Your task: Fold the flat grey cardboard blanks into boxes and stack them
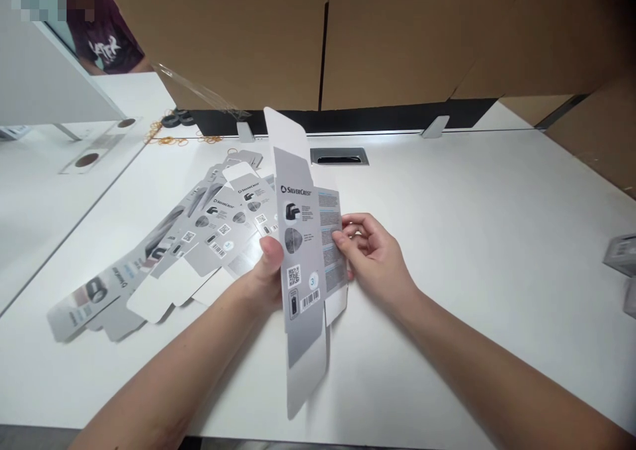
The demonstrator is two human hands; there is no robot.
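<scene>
I hold a flat, unfolded grey and white SilverCrest carton [301, 251] upright over the white table [472, 238], partly opened along its folds. My left hand [268, 271] grips its left edge, thumb on the printed front. My right hand [370, 254] pinches the right side panel with curled fingers. To the left, a fanned pile of several more flat cartons [189, 244] lies on the table.
Large brown cardboard boxes [322, 39] stand along the back edge, with a cable slot [339, 156] in front of them. Rubber bands [169, 135] lie at the back left. Another person in a dark shirt [106, 42] is at the far left. Small grey boxes [621, 258] sit at the right edge.
</scene>
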